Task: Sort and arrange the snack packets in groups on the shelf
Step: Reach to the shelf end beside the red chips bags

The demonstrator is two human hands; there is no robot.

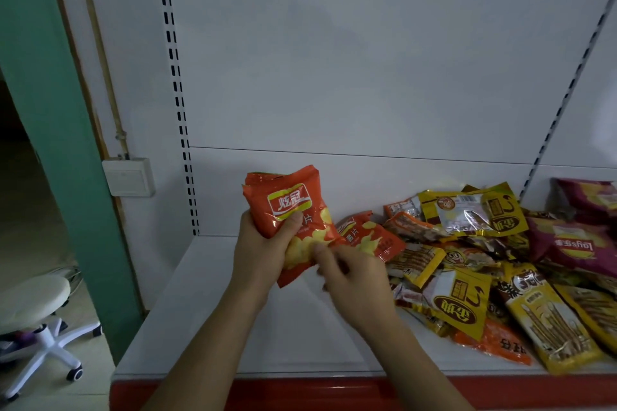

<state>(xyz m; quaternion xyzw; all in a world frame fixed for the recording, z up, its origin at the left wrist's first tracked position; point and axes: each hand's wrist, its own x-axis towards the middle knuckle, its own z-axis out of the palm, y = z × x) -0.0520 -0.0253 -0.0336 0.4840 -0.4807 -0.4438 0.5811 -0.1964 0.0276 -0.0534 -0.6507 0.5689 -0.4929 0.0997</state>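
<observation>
Two hands meet over the smooth white shelf [207, 310]: the left hand [263, 250] grips a crinkly, glossy orange chip bag [290, 210] upright, and the right hand [354, 274] pinches its lower edge. Behind, a second orange bag [370, 237] fronts a loose heap of shiny foil packets [484, 260], yellow and purple.

You had a glossy, crinkled orange foil chip packet [287, 210] in front of you, its film catching highlights. The mixed pile of shiny yellow and purple plastic snack packets [500, 264] looked equally slick. The white shelf board [207, 310] looked smooth, painted metal, faintly sheened.
</observation>
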